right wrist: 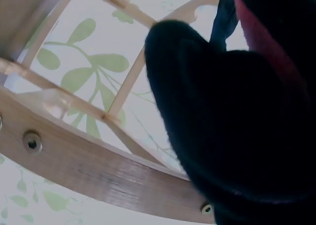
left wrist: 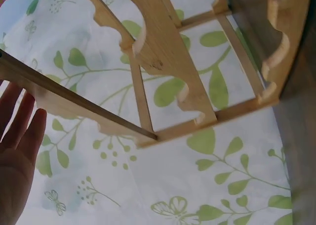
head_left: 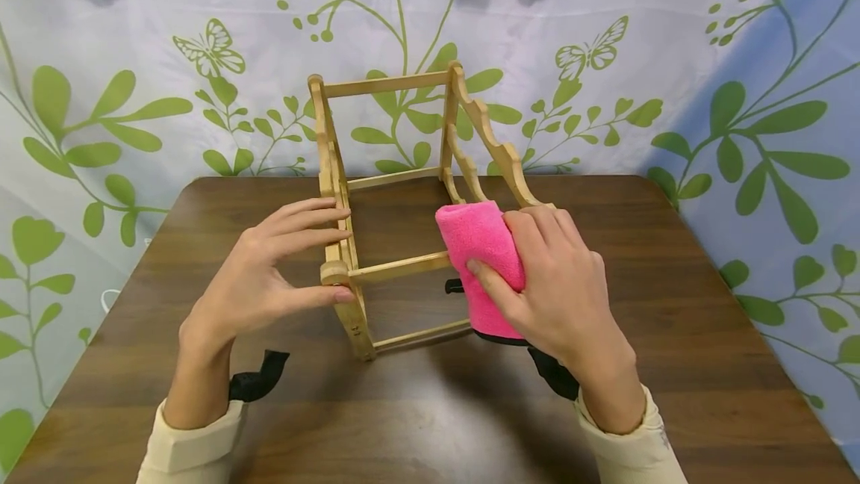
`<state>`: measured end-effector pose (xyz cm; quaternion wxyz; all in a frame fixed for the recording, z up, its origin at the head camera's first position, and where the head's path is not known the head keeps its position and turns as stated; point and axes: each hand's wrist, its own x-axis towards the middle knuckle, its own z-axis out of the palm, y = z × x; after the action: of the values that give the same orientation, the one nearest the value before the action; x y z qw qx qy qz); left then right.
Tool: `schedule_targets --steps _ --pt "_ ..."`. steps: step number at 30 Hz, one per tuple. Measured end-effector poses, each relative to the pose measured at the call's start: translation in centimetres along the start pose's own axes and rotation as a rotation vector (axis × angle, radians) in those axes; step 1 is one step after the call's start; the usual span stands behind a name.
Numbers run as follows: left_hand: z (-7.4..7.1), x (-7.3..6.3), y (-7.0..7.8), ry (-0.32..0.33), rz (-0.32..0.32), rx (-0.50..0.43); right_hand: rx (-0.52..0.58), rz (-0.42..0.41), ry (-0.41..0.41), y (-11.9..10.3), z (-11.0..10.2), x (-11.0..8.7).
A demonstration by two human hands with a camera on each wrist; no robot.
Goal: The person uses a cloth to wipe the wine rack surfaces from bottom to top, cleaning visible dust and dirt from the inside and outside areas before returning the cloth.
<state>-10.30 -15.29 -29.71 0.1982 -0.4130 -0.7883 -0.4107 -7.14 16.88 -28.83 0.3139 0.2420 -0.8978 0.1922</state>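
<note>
A light wooden rack (head_left: pixel 399 267) with scalloped rails stands on the brown table. My right hand (head_left: pixel 558 290) grips a folded pink cloth (head_left: pixel 480 245) with a dark edge at the rack's right front, hiding that corner. My left hand (head_left: pixel 262 267) is at the left side, its fingers extended along the frame and its thumb at the front end. In the left wrist view, straight fingers (left wrist: pixel 29 136) lie beside a wooden panel (left wrist: pixel 74 99). A dark mass fills much of the right wrist view, next to a curved wooden rail (right wrist: pixel 108 170) with bolts.
The brown tabletop (head_left: pixel 672 305) runs back to a white curtain (head_left: pixel 255 36) printed with green leaves and butterflies. Black straps or mounts (head_left: pixel 258 378) sit at both wrists. A small black piece (head_left: pixel 454 286) shows behind the rack's front bar.
</note>
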Motion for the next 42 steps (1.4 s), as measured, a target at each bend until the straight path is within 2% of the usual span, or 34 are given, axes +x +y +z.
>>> schedule_targets --steps 8,14,17,21,24,28,35,39,42 --pt "-0.6 -0.7 -1.2 0.008 -0.051 -0.009 -0.054 0.032 0.071 -1.0 1.1 0.0" --pt "-0.1 -1.4 -1.9 0.068 -0.100 -0.063 -0.115 0.056 0.146 -2.4 2.3 0.1" --pt "0.3 -1.7 -1.8 0.081 -0.157 -0.185 -0.131 0.059 0.168 -2.8 2.6 0.1" --pt "0.9 -1.8 -1.0 0.076 -0.266 -0.322 -0.149 0.057 0.190 -3.1 2.9 0.1" --pt "1.1 -1.6 -0.3 0.094 -0.319 -0.306 -0.154 0.049 0.228 -3.2 3.2 -0.1" --pt "0.9 -1.2 0.4 0.143 -0.398 -0.291 -0.119 -0.012 0.329 -3.3 4.1 -0.1" --pt "0.2 -1.1 1.0 0.172 -0.575 -0.502 -0.048 -0.171 0.451 -4.5 5.9 0.2" --pt "0.2 -1.0 1.1 0.172 -0.639 -0.502 0.005 -0.268 0.517 -5.7 6.4 0.7" --pt "0.3 -0.9 1.2 0.160 -0.663 -0.470 0.020 -0.326 0.576 -6.6 6.7 1.2"
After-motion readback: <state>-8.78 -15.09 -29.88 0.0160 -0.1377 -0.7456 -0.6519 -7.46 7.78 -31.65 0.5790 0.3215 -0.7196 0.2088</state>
